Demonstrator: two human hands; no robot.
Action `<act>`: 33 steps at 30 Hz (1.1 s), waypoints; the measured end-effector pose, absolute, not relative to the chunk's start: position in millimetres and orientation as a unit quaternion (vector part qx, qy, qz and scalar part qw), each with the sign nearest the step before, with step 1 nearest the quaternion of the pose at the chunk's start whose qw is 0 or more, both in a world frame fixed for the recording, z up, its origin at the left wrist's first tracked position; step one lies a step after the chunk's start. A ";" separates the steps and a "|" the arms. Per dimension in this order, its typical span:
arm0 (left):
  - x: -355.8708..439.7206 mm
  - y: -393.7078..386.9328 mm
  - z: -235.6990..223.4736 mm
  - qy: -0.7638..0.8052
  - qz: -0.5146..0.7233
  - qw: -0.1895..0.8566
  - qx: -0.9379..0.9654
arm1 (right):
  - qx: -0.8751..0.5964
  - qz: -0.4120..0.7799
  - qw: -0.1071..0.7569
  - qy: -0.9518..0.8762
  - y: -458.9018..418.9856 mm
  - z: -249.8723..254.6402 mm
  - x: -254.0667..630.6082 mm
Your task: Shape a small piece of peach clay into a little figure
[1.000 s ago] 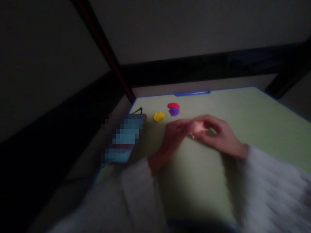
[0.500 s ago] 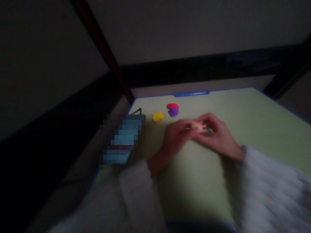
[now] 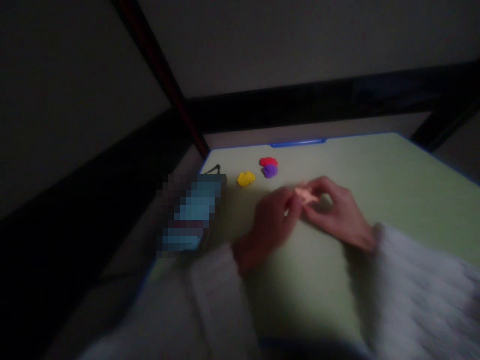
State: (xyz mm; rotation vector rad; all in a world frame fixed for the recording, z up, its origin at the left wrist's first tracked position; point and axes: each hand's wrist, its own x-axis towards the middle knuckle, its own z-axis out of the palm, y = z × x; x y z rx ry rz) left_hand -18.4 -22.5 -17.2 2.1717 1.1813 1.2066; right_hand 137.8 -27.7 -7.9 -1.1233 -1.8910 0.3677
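Observation:
A small pale peach piece of modelling clay point(image 3: 306, 195) is pinched between my two hands, a little above the table. My left hand point(image 3: 275, 215) grips its left side with thumb and fingers closed. On its right side, the thumb and fingertips of my right hand point(image 3: 335, 210) hold it, forming a loop. The piece looks irregular, with short points sticking out; blur and fingers hide its exact shape. Beyond my left hand lie a yellow clay lump point(image 3: 246, 179), a purple clay lump point(image 3: 270, 171) and a red clay lump point(image 3: 269, 162), the purple one touching the red.
The pale green table point(image 3: 375, 170) has a blue edge and a blue handle-like strip point(image 3: 298, 143) at its far side. A pixelated phone-like device point(image 3: 195, 212) leans at the left edge, with a dark strap point(image 3: 213, 170) behind it. Dark walls stand beyond.
Both hands stay around the peach clay, shifting and turning it slightly. My left hand's fingers have drawn back and curled, so more of the piece shows. The lumps on the table have not moved.

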 end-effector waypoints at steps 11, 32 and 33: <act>-14.7 -20.8 -17.9 0.482 0.375 0.138 0.780 | -0.459 0.131 0.434 -0.764 -30.9 -11.0 136.2; -6.5 -26.6 -17.8 0.495 0.433 0.328 0.678 | -0.445 0.091 0.454 -0.767 -29.4 -11.6 135.7; -6.3 -26.6 -17.9 0.490 0.436 0.327 0.680 | -0.445 0.088 0.455 -0.766 -29.4 -12.0 135.4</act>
